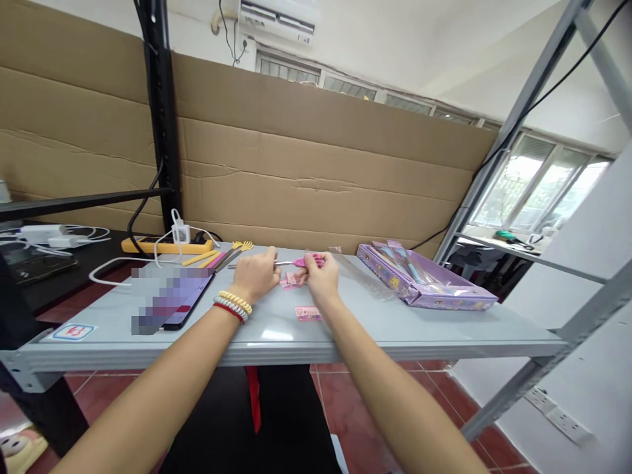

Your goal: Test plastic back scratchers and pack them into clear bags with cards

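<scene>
Head view. The right hand pinches the pink handle of a slender utensil, held above the table between both hands; the left hand is closed around its metal shaft. Several loose utensils lie beside the dark device, presumably already handled. Wrapped pieces in the purple tray presumably remain. The piece in hand seems unfinished (whether the pink strip nearby belongs with it cannot be told).

a pale grey table bears a tablet, a pink printed slip and an open purple box.
</scene>
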Demonstrator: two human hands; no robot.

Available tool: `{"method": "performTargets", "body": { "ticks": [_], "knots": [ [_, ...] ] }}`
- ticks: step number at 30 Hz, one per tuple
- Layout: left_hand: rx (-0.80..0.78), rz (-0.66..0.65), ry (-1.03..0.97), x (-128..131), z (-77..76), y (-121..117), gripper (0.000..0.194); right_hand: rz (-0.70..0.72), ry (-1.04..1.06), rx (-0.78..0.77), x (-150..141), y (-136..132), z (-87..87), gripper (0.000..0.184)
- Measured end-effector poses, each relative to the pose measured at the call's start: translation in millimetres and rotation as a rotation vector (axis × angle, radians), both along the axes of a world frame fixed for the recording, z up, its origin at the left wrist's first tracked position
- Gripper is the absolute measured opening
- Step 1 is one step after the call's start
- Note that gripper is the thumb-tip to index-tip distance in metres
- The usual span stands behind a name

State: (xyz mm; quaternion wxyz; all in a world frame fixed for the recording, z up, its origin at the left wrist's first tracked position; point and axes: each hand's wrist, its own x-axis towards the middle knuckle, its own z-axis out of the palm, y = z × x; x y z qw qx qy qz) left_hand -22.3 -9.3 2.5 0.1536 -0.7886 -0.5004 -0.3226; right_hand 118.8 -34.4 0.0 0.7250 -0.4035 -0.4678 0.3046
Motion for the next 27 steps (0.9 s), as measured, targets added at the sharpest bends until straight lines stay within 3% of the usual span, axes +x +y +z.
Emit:
{"method": "performTargets", "body": {
  "ticks": [4, 7, 11, 13, 17, 19, 23, 27],
  "knots": [
    [0.003, -0.021, 0.017, -3.4, 0.4, 4.0, 0.026, -0.143, 0.210, 0.055, 41.7, 19.8, 22.3, 0.037],
    [-0.126, -0.012, 0.091, -1.2, -2.2, 3.3, 0.041, 0.057, 0.219, 0.019, 51.8, 30.4, 17.1, 0.038],
    [-0.208, -0.064, 0.213, 3.3, -8.9, 0.7, 0.040, 0.377, 0.018, -0.148, 41.0, 30.2, -1.8, 0.038],
    [-0.205, -0.135, 0.189, -0.2, -9.4, 0.1, 0.040, 0.421, 0.011, -0.208, 39.7, 28.3, -5.7, 0.036],
    [-0.184, -0.257, -0.096, -28.7, 0.8, 8.6, 0.037, 0.333, 0.140, -0.291, 53.3, 27.6, -3.9, 0.034],
    [-0.213, -0.165, -0.191, -52.1, 9.5, 19.7, 0.031, 0.320, 0.189, -0.302, 59.8, 27.7, -2.2, 0.035],
    [-0.374, 0.233, -0.060, -96.4, 22.2, 47.6, 0.026, 0.391, 0.202, -0.265, 59.2, 25.4, -0.2, 0.036],
    [-0.486, 0.470, 0.072, -110.6, 16.4, 66.2, 0.033, 0.434, 0.155, -0.279, 53.2, 22.1, 0.8, 0.038]
  ]
}}
